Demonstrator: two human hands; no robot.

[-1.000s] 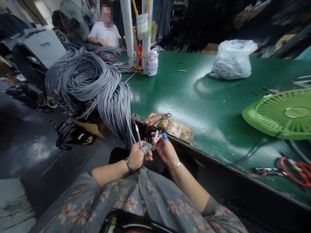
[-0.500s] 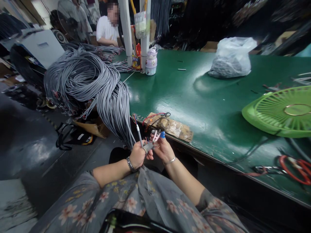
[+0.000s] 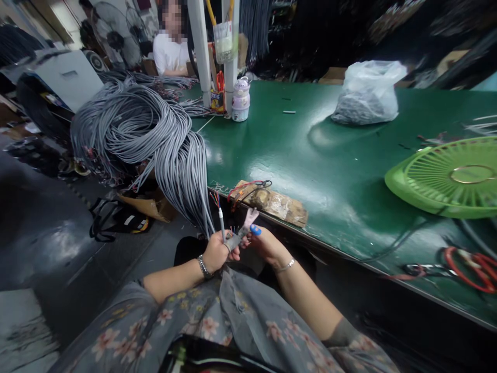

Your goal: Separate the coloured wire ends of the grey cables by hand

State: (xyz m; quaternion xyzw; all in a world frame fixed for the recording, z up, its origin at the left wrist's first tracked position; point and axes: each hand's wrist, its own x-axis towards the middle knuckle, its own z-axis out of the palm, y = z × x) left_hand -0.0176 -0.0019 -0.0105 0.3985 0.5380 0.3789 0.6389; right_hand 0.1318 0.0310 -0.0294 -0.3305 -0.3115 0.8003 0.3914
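Note:
My left hand [image 3: 216, 253] is closed round a grey cable [image 3: 222, 221]. Above the fist this cable stands upright, its stripped end fanning into thin coloured wires [image 3: 216, 197]. A second grey piece, wrapped or sleeved [image 3: 233, 241], sticks out of the same fist toward the right. At its far end is a pale pinkish, forked strip [image 3: 250, 218]. My right hand [image 3: 267, 247], with a blue cover [image 3: 255, 229] on one fingertip, has its fingers drawn together beside that strip. What they pinch is too small and blurred to make out.
A large coil of grey cables [image 3: 135, 124] hangs over the green table's [image 3: 326, 176] left end. A worn wooden block [image 3: 277, 203] with wires lies at the near edge. Farther off are a lilac bottle [image 3: 240, 99], plastic bag [image 3: 367, 93], green fan [image 3: 458, 176] and a seated person [image 3: 171, 54].
My right hand has shifted slightly right and down, its fingers now lower beside the pale strip. My left hand has moved slightly left and keeps its hold on the cable.

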